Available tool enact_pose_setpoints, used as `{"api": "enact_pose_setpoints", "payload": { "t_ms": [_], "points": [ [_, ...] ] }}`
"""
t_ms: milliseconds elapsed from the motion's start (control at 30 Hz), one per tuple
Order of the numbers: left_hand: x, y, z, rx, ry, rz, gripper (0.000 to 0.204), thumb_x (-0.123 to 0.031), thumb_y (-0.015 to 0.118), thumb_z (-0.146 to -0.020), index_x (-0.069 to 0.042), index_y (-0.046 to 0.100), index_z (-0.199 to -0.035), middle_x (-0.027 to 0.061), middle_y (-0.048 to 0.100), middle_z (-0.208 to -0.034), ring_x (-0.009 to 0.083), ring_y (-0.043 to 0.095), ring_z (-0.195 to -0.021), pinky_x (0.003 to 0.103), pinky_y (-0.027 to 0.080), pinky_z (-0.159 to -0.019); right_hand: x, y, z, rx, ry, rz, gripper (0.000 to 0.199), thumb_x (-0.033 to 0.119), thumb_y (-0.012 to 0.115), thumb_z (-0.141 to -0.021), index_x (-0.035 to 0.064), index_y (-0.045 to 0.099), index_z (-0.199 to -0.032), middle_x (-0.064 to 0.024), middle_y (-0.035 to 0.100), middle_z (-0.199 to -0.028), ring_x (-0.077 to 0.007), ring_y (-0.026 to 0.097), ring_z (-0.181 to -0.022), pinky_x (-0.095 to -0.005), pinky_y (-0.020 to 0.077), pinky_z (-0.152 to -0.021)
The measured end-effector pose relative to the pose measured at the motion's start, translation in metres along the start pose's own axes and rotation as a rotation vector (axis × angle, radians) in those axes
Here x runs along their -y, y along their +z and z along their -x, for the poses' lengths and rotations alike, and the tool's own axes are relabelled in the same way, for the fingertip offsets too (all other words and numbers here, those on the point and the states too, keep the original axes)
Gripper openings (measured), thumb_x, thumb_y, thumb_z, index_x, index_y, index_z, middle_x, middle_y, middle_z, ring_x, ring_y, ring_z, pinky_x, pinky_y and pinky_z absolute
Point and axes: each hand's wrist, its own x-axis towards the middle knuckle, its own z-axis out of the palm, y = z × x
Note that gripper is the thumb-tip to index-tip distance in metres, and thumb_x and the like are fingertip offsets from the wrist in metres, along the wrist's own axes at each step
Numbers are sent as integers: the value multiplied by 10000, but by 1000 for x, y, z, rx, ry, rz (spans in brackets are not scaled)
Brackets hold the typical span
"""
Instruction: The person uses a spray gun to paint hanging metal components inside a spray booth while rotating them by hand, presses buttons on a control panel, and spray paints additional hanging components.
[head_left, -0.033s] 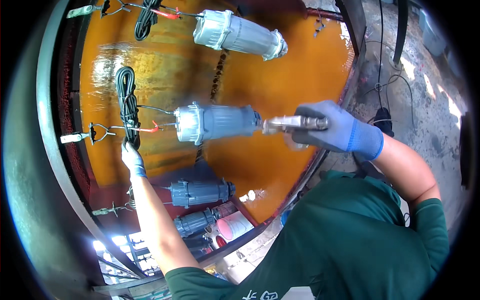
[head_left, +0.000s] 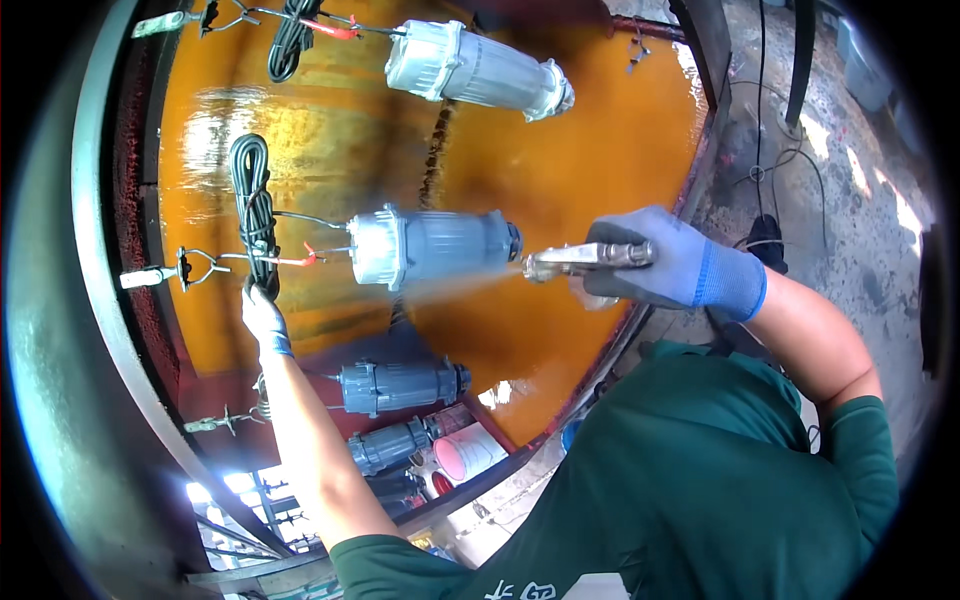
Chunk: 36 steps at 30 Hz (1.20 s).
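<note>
My right hand (head_left: 668, 255), in a grey-blue knit glove, is closed around a metal spray gun (head_left: 572, 259). A pale mist fans leftward from its nozzle along the lower side of a hanging motor-like pump (head_left: 440, 247). This pump has a ribbed blue-grey body and a shinier, paler left end. The nozzle stands a little apart from the pump's right end. My gloved left hand (head_left: 265, 318) is closed on the lower end of a bundled black cable (head_left: 256, 205), which is attached to the pump. A hook with a red clip (head_left: 305, 257) leads to the pump's left end.
A paler silver pump (head_left: 480, 70) hangs at the far side, and a darker blue-grey pump (head_left: 400, 386) nearer me. Behind them is an orange, wet-looking booth wall (head_left: 560, 170). A pink-topped bucket (head_left: 465, 455) stands below. Hoses (head_left: 800, 155) lie on the concrete floor at right.
The spray gun's nozzle has dropped slightly toward me, and a mist now shows plainly from it. My left hand stays on the cable, and the pumps hang as before.
</note>
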Motion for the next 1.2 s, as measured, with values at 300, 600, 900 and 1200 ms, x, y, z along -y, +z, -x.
{"api": "enact_pose_setpoints", "payload": {
  "t_ms": [300, 600, 900, 1200],
  "points": [
    [13, 5, -9, 41, -2, 78, 461, -223, 446, -1097, 33, 626, -1435, 180, 705, -1359, 273, 674, -1222, 393, 502, -1088, -5, -11, -3, 125, 14, 130, 237, 241, 760, -950, 23, 692, -1016, -122, 732, -851, -200, 731, -793, -366, 580, -761],
    [14, 18, -15, 44, -101, 301, 462, -232, 434, -1093, 15, 639, -1425, 152, 704, -1347, 245, 664, -1217, 375, 494, -1075, -17, -11, 4, 152, 49, 144, 283, 257, 785, -942, 19, 691, -1061, -139, 759, -889, -272, 777, -876, -389, 601, -801],
    [23, 11, -13, 25, -19, 294, 430, -197, 440, -1096, 13, 652, -1406, 144, 707, -1329, 232, 654, -1204, 372, 482, -1080, -35, -6, 18, -112, 226, -123, 286, 250, 789, -945, 23, 703, -1097, -136, 769, -942, -218, 767, -885, -374, 592, -826],
    [31, 9, -17, 26, -67, 326, 442, -208, 446, -1085, 13, 658, -1403, 121, 705, -1329, 216, 656, -1189, 348, 492, -1052, -66, 2, 20, -72, 252, -125, 255, 211, 745, -958, -5, 706, -1088, -119, 783, -915, -190, 775, -856, -350, 600, -810]
  ]
}}
